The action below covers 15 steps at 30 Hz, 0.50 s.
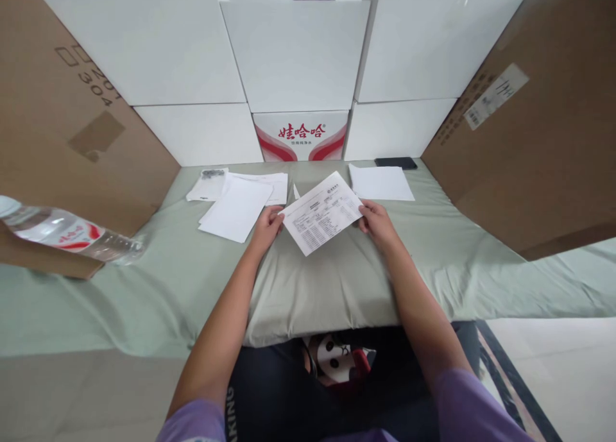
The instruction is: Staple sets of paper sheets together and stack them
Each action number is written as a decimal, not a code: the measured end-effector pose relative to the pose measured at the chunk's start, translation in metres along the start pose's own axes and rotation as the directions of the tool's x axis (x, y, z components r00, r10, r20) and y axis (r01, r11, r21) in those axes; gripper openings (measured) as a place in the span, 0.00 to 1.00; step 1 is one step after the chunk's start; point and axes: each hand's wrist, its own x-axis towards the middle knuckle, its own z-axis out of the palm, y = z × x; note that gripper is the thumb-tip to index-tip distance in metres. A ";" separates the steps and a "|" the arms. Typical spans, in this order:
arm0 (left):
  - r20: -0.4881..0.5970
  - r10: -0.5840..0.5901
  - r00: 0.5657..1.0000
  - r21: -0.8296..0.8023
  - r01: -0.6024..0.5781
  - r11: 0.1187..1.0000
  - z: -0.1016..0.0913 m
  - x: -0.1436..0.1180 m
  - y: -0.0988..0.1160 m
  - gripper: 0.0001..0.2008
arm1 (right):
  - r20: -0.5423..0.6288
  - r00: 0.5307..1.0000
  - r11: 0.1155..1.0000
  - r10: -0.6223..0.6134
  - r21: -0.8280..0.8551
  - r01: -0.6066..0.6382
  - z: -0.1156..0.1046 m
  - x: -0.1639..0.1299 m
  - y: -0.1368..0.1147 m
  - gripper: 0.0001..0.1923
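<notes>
Between my two hands a printed sheet of paper [323, 212] with text and a table is held up, tilted, over the cloth. My left hand [269, 227] pinches its left corner, thumb on top. At the opposite corner my right hand [378, 222] grips the sheet between thumb and fingers. Just left of my left hand lie several loose white sheets [238, 208], overlapping each other. A stack of white paper [382, 183] rests beyond my right hand. Behind the held sheet, a small white paper tip [296, 192] sticks out; the rest of it is hidden.
A green cloth [317, 294] covers the table. White boxes [298, 57] wall off the back, and brown cartons stand at left [72, 121] and right [529, 140]. A water bottle [72, 233] is at left. A black phone [395, 163] and a clear plastic bag [208, 184] lie at the back.
</notes>
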 end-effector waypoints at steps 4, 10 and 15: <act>0.086 -0.007 0.996 0.044 0.003 0.999 0.000 0.001 0.000 0.18 | -0.127 0.992 0.998 0.019 0.063 -0.011 -0.012 0.005 0.002 0.15; 0.116 -0.011 0.993 0.124 -0.003 0.992 0.000 0.000 0.000 0.19 | -0.268 0.960 0.984 0.077 0.174 -0.031 -0.024 0.007 -0.001 0.11; 0.124 0.012 0.992 0.175 -0.034 0.984 0.000 0.001 -0.001 0.18 | -0.438 0.895 0.983 0.090 0.184 -0.009 -0.051 0.029 -0.010 0.09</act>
